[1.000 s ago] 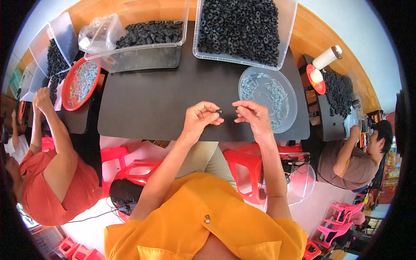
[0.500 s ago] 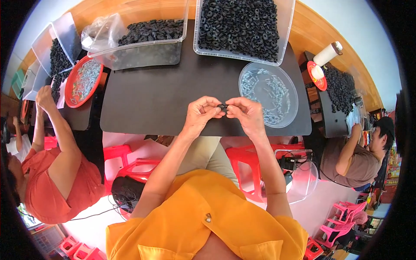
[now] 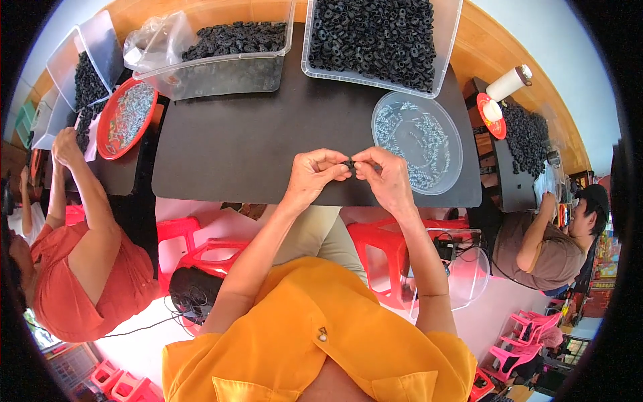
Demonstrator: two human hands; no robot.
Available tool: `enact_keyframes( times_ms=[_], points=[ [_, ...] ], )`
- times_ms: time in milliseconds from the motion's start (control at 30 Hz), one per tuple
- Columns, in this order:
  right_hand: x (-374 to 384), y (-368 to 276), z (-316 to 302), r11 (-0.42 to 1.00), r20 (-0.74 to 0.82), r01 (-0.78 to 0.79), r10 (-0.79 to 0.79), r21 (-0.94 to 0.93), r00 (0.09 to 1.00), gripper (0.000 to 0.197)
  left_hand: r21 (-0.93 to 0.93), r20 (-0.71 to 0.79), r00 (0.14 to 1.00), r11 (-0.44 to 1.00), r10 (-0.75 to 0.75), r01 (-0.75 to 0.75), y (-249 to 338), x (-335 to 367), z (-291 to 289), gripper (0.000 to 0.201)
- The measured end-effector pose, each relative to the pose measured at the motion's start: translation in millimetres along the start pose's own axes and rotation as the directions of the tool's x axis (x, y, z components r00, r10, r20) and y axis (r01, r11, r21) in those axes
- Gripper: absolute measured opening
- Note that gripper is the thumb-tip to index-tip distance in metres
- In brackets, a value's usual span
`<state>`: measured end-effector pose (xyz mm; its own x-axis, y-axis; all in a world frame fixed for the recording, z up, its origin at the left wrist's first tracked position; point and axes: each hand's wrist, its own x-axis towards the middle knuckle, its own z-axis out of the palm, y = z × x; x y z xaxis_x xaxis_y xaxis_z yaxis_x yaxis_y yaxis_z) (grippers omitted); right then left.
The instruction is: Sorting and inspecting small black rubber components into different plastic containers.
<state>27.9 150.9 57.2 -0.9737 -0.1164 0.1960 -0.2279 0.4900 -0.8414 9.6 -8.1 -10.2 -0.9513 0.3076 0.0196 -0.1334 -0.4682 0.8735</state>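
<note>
Both of my hands meet over the near part of the dark table [image 3: 268,147]. Between their fingertips is a small black plastic part [image 3: 348,163], mostly covered by the fingers. My left hand [image 3: 313,175] pinches it from the left, and my right hand [image 3: 385,175] pinches it from the right. Whether a smaller piece is also between the fingers cannot be made out. Just right of my right hand lies a round clear tray [image 3: 457,157] with many small shiny metal pieces [image 3: 435,144]. At the far edge stands a clear bin [image 3: 375,86] full of black plastic parts [image 3: 372,40].
Another clear bin [image 3: 221,86] of black parts, with a plastic bag [image 3: 157,43], stands far left. Co-workers sit at side tables: one in a red top [image 3: 94,281], one in a brown top [image 3: 536,248]. A red tray [image 3: 107,147] lies left. Red stools [image 3: 378,248] stand below.
My fingertips have shifted slightly around the black part, which shows less now. The view has tilted a little, so the table and bins sit slightly higher.
</note>
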Motion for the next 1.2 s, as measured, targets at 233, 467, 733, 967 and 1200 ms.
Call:
enact_keyframes(
  times_ms=[233,467,733,967,1200],
  points=[
    [-2,7,2,0.992,0.046,0.034,-0.028,-0.119,0.999,0.013,0.118,0.031,1.000,0.993,0.000,-0.003,-3,-1,-3,0.012],
    [-1,-5,4,0.987,0.069,0.032,-0.021,-0.155,0.997,0.019,0.147,0.017,1.000,0.989,0.019,-0.021,-3,-3,-2,0.011],
    [9,-2,15,0.965,0.026,0.162,-0.160,-0.206,0.987,0.018,0.291,-0.120,0.985,0.953,0.124,-0.085,-6,-1,4,0.007],
    [0,-1,32,0.890,-0.050,0.301,-0.338,-0.343,0.940,0.026,0.230,-0.198,0.971,0.969,0.133,-0.086,-6,0,9,0.004],
    [-8,8,47,0.800,-0.101,0.298,-0.404,-0.521,0.909,0.037,0.336,-0.219,0.955,0.934,0.201,-0.119,-3,3,15,0.006]
  ],
)
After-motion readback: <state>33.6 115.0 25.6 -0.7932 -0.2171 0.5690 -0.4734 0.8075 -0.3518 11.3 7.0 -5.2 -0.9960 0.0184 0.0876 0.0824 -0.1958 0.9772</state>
